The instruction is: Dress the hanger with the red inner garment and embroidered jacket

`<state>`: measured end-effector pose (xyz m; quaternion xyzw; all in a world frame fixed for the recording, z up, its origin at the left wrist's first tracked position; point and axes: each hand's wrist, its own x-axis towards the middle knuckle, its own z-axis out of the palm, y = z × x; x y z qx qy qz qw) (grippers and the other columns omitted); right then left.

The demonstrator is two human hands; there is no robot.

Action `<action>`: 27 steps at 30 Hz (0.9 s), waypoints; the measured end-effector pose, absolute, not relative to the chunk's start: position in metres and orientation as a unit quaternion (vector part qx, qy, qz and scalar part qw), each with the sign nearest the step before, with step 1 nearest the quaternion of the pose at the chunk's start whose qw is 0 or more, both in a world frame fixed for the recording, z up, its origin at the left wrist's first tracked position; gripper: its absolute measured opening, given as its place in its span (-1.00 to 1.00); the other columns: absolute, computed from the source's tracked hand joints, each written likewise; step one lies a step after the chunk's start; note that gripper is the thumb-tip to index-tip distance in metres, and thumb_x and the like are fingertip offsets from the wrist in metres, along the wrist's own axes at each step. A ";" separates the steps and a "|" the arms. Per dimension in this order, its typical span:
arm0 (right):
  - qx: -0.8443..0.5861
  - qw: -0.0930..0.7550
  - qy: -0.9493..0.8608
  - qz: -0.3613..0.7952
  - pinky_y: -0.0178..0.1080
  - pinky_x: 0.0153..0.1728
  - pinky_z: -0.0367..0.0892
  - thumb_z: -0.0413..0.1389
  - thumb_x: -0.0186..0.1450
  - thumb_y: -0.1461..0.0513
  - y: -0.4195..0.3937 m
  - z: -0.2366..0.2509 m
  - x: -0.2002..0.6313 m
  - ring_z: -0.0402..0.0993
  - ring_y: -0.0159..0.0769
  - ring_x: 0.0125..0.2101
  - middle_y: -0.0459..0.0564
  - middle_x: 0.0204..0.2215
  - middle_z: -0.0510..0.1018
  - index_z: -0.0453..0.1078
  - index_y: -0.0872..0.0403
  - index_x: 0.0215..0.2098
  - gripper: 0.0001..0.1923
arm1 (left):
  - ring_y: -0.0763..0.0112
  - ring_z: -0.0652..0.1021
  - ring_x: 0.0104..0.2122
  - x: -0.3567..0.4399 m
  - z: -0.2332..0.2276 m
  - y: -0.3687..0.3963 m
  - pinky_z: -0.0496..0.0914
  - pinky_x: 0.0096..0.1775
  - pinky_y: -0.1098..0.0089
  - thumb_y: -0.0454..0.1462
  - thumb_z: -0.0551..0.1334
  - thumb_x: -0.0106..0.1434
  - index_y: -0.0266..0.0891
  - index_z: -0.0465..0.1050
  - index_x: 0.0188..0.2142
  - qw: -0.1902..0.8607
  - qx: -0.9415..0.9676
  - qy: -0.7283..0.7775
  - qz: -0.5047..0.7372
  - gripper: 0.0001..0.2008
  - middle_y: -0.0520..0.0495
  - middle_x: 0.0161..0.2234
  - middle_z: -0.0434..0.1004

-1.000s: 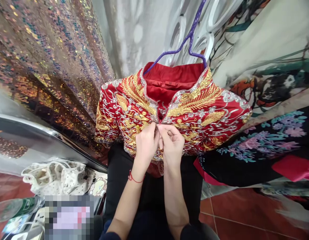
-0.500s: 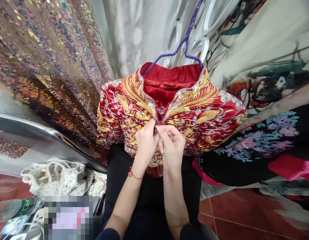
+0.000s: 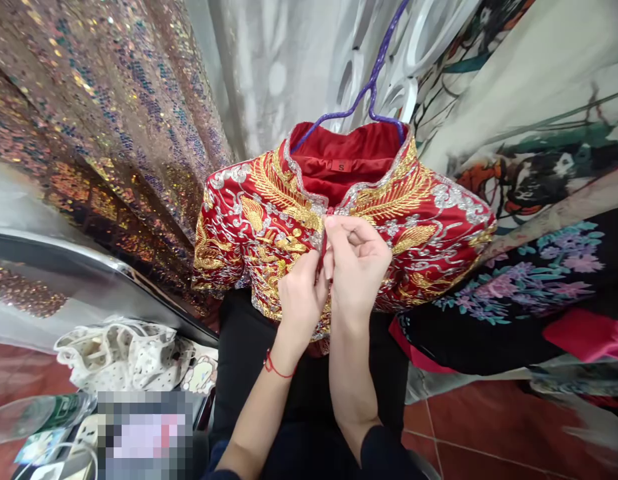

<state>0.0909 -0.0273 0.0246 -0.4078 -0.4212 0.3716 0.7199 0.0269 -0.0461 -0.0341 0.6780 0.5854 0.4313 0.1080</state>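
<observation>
A red jacket (image 3: 413,220) with gold and silver embroidery hangs by its collar on a purple hanger (image 3: 361,99), its lower part over my lap. Near the neckline, my right hand (image 3: 356,257) pinches the zipper pull (image 3: 329,212) at the top of the front zip. Lower down, my left hand (image 3: 303,290) is closed on the jacket's front edge, beside the zip. Both hands hide most of the closed zip below the collar. A size label (image 3: 341,167) marked S shows inside the neck.
Sequined fabric (image 3: 139,120) hangs at the left, above a dark curved frame edge (image 3: 113,267). A black floral garment (image 3: 529,287) hangs at the right. Lower left are a white dotted cloth (image 3: 123,353) and a plastic bottle (image 3: 39,413). White rings (image 3: 403,97) stand behind the hanger.
My right hand has moved up with the zipper pull, and the front opening has closed to near the collar. My left hand sits slightly lower and further right.
</observation>
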 end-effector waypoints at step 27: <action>-0.562 0.500 -0.605 -0.260 0.03 -0.05 0.26 0.06 0.37 -0.08 -0.007 0.044 0.197 0.40 0.00 -0.05 0.19 -0.08 0.49 0.42 0.06 0.03 -0.54 | 0.24 0.50 0.04 -0.080 0.047 0.062 0.28 0.16 0.16 0.01 0.05 0.43 -0.16 0.38 0.04 -0.108 0.754 0.449 0.467 -0.61 -0.17 0.00 0.54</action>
